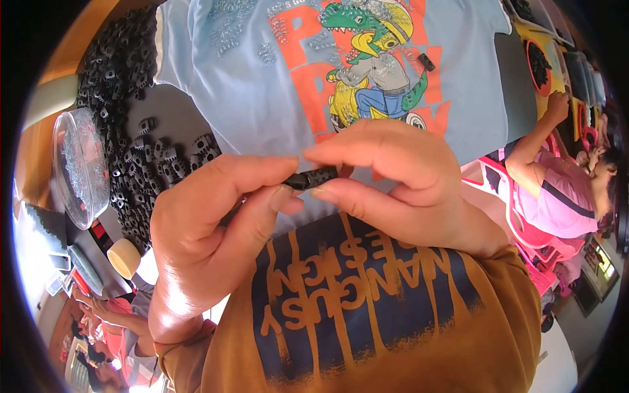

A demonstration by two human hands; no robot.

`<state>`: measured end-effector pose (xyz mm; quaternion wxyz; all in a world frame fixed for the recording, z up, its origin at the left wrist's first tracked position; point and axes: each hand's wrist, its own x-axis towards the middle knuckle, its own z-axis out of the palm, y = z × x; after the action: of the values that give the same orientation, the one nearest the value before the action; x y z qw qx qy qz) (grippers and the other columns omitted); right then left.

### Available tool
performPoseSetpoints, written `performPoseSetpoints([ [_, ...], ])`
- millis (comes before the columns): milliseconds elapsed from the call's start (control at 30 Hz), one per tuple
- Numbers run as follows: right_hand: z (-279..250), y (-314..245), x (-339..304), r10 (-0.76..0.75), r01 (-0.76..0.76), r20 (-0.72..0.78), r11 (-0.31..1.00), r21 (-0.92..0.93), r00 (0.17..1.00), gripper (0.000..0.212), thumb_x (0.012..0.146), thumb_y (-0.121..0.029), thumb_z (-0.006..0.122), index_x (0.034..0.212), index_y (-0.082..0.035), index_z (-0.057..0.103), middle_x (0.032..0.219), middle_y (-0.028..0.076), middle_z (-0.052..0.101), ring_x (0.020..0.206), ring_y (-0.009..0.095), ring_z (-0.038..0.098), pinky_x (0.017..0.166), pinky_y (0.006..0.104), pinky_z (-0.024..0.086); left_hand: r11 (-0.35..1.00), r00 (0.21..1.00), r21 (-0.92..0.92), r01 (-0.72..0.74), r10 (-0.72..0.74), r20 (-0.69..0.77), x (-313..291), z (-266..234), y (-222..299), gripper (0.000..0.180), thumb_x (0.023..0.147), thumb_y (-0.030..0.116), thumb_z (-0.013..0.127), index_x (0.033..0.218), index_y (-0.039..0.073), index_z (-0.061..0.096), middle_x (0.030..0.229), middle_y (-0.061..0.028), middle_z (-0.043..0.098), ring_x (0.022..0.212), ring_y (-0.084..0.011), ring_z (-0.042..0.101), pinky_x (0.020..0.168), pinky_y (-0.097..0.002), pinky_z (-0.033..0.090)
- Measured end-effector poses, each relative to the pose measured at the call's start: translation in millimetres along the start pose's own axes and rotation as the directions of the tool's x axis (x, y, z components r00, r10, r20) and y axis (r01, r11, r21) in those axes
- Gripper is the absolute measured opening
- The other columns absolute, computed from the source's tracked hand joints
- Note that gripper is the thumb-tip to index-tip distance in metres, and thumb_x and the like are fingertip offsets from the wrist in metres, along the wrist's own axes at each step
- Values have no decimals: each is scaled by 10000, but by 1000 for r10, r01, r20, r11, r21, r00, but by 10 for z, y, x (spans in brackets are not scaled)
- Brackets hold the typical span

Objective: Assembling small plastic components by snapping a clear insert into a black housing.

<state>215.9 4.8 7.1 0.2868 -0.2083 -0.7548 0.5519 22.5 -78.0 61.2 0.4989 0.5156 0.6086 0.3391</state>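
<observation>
Close in front of my chest, my left hand (213, 223) and my right hand (403, 177) meet at a small black plastic cord lock (318, 177). Thumb and forefinger of the left hand pinch its left end, while the right hand's fingertips grip the other end. Fingers cover part of it, so its inner parts are hidden. Beyond the hands a light blue T-shirt (242, 111) with a cartoon print lies spread out. Small metal springs (226, 29) are scattered in clusters on it. One loose black piece (426, 62) rests on the print's right side.
A large heap of black plastic pieces (114, 85) covers the table's left side. Next to it is a clear round container (82, 167) of springs. At right, a person in pink (557, 196) reaches toward a red tray (538, 67) of black parts. More people sit at lower left.
</observation>
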Motion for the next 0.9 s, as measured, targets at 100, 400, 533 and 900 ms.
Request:
performPoseSetpoints([
  [100, -26, 6, -10, 68, -69, 26, 996, 64, 997, 224, 772, 24, 722, 987, 42, 660, 897, 120, 679, 760, 228, 656, 659, 296, 502, 992, 996, -87, 89, -90, -4, 22, 9, 57, 174, 878, -82, 559, 1048, -94, 597, 868, -118, 648, 758, -159, 667, 704, -237, 516],
  [400, 31, 4, -43, -20, 20, 2, 998, 59, 1000, 196, 755, 42, 728, 939, 37, 661, 870, 129, 673, 746, 235, 653, 638, 304, 494, 855, 940, 399, -331, 334, 64, 25, 21, -71, 255, 745, -93, 634, 986, -13, 651, 819, -122, 655, 686, -250, 656, 609, -308, 516],
  [533, 19, 35, -55, 19, -20, 13, 997, 77, 1000, 189, 768, 52, 715, 948, 46, 659, 875, 139, 673, 741, 212, 649, 642, 292, 490, 786, 910, 472, -400, 401, 104, 75, 29, -107, 270, 744, -101, 627, 997, -11, 648, 825, -121, 660, 673, -254, 649, 604, -319, 512],
  [900, 157, -114, 61, 512, -336, 16, 539, 772, 859, 124, 837, 15, 696, 960, 21, 683, 855, 33, 669, 774, 61, 614, 640, 191, 481, 701, 828, 602, -383, 550, -114, 126, 154, -176, 528, 652, -53, 681, 1168, -68, 572, 967, -175, 622, 830, -282, 594, 757, -334, 470],
])
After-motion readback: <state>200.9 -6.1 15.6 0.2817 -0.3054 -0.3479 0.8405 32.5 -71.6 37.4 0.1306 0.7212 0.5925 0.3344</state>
